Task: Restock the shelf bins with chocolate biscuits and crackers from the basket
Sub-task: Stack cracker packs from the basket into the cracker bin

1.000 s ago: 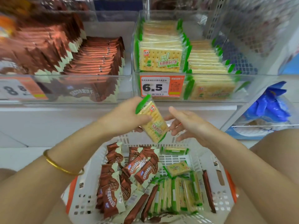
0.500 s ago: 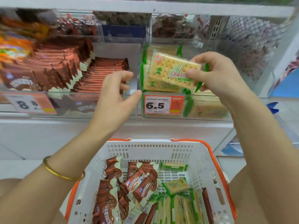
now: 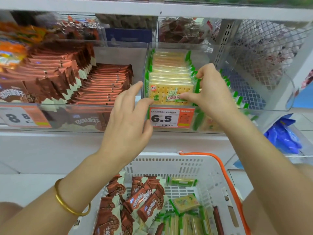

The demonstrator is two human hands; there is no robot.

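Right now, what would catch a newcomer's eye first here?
The right hand pinches a cracker pack at the front of the clear bin, above the 6.5 price tag. The left hand hovers open beside it. Below, a white basket holds brown biscuit packs.

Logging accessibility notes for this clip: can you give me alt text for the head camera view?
The right hand grips a cracker packet at the front of a clear shelf bin marked 6.5. The left hand hovers open beside it; below, a white basket holds chocolate biscuit packets and more crackers.
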